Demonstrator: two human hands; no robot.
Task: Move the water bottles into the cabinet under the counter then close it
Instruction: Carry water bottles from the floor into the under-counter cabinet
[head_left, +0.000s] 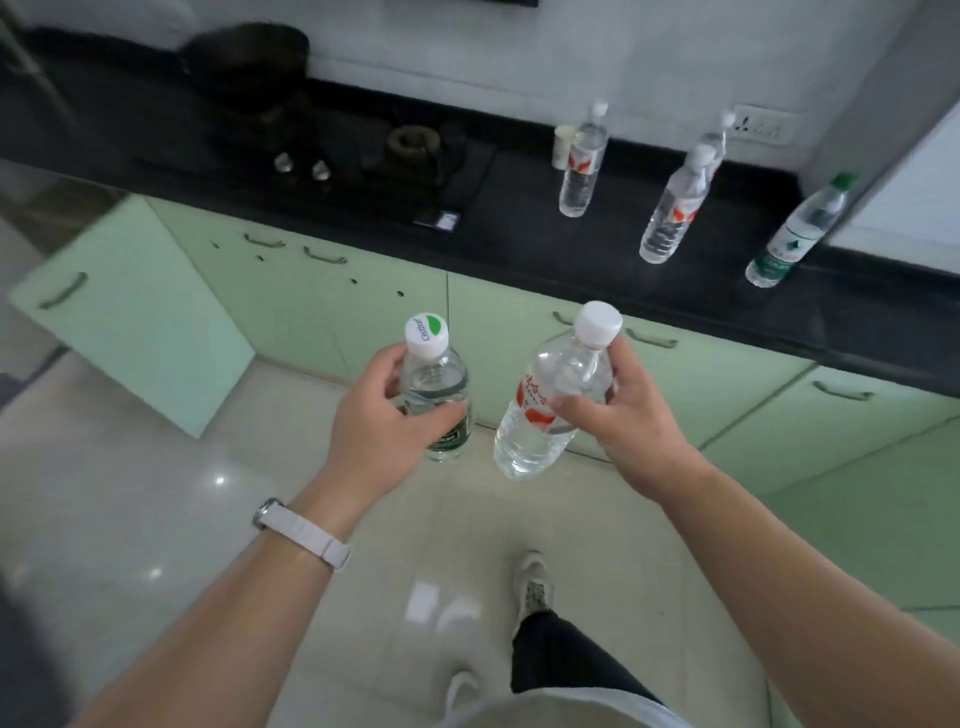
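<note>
A green-labelled bottle (436, 387) is gripped in the left hand (382, 423) and a red-labelled bottle (540, 415) in the right hand (634, 415) — neither stowed yet — with more bottles (672, 208) left on the counter (519, 234) beyond the right hand and a cabinet door (130, 322) seen open left of the grip.

Far bottle (718, 141) partly behind nearer bottle (672, 208)

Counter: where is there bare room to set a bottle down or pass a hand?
Bare black counter lies between the stove and the left red-label bottle, and along the front edge. Crowded at the right end: two red-label bottles and the green-cap bottle stand close together.
</note>
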